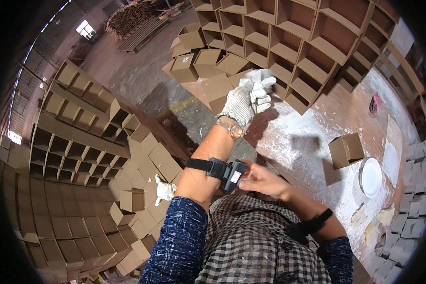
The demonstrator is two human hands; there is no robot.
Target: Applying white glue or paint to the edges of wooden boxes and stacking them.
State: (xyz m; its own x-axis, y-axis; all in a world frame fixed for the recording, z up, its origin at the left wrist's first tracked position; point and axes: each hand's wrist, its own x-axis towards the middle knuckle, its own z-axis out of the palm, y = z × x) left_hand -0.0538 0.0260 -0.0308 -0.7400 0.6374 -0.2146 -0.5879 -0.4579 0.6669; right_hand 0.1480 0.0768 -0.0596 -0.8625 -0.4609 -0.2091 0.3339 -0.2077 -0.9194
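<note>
My left hand [244,102] wears a white knit glove with pale coated fingers. Those fingers are curled in, and nothing shows between them. A wristwatch [232,127] sits just behind the glove's cuff. Farther up the left forearm, a small black device [235,176] is held on by a black strap [199,164]. My bare right hand [262,181] is at the device's right side, fingers bent against its edge; some fingertips are hidden or blurred. Left of my left forearm, a loose white glove [164,190] lies on brown cardboard boxes.
A workbench [312,116] smeared with white carries a small brown box [346,150] and a white bowl [370,177]. A tall cardboard compartment stack [288,42] stands at its far side. Another compartment stack [75,156] fills the left. White stacked pieces [407,227] line the right.
</note>
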